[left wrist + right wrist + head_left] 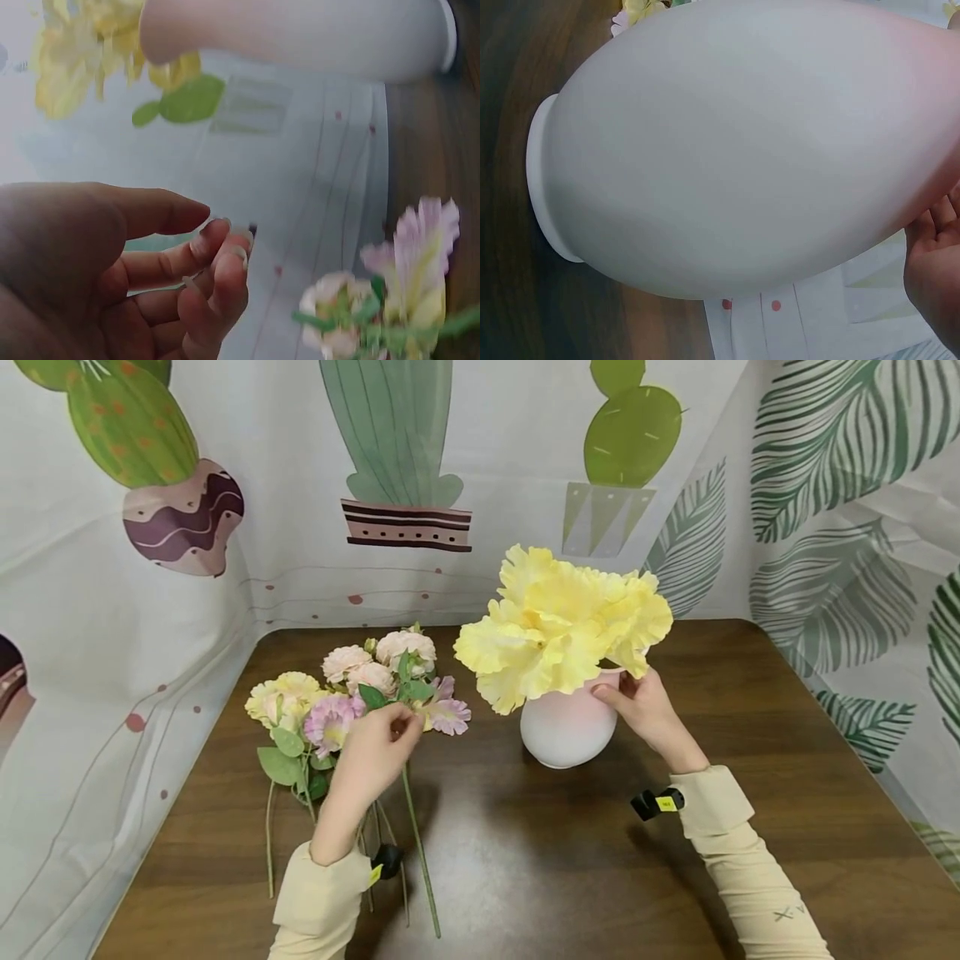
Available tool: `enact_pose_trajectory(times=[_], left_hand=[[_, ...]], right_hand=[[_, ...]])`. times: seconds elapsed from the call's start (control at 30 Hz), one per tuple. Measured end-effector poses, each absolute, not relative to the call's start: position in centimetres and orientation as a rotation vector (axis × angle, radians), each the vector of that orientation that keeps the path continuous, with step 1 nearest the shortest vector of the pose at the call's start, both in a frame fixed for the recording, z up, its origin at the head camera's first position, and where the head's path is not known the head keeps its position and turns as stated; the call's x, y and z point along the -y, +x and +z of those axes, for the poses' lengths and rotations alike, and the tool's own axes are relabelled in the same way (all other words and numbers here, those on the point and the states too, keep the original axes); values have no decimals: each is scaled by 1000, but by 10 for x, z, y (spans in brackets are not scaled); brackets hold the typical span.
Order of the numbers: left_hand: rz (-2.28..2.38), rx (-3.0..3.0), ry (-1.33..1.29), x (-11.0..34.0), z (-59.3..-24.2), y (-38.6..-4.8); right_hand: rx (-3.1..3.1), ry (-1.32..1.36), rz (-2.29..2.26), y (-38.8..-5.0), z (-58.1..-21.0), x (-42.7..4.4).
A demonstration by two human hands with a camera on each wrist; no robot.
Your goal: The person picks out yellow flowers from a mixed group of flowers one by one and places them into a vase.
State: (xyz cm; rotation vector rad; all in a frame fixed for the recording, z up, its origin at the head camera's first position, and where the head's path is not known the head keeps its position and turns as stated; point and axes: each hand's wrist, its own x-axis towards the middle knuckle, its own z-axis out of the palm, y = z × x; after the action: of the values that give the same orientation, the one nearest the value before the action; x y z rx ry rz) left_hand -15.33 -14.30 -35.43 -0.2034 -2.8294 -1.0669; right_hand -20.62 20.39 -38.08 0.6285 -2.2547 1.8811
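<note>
A rounded white vase [567, 735] with a pink neck stands upright on the table, large yellow artificial flowers [555, 631] spreading over its mouth. My right hand [647, 708] grips the neck from the right, thumb in front; the right wrist view shows the vase body [750, 157] filling most of the picture. To the left, my left hand [378, 747] hovers near the loose flowers and holds nothing. Its fingers are loosely bent, thumb close to the fingertips, in the left wrist view. Around it lie pale pink roses [405, 652], a purple flower [330, 722] and a light yellow flower [283, 700].
Long green stems [422, 860] of the loose flowers point toward the front of the brown wooden table [525, 868]. Behind it hangs a white cloth [517, 443] printed with cacti and leaves. A black wrist camera [656, 804] sits at the right cuff.
</note>
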Motion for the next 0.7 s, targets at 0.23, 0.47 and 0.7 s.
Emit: enact_pose_trajectory(times=[0.23, 0.47, 0.7], left_hand=[[-983, 2860, -97, 168, -365, -155], [-961, 3016, 30, 178, -382, -156], [-861, 3114, 33, 180, -394, -165]], right_hand=[[2281, 613, 1855, -206, -381, -205], [2298, 595, 1827, -204, -382, -204], [2274, 612, 1851, -205, -380, -204]])
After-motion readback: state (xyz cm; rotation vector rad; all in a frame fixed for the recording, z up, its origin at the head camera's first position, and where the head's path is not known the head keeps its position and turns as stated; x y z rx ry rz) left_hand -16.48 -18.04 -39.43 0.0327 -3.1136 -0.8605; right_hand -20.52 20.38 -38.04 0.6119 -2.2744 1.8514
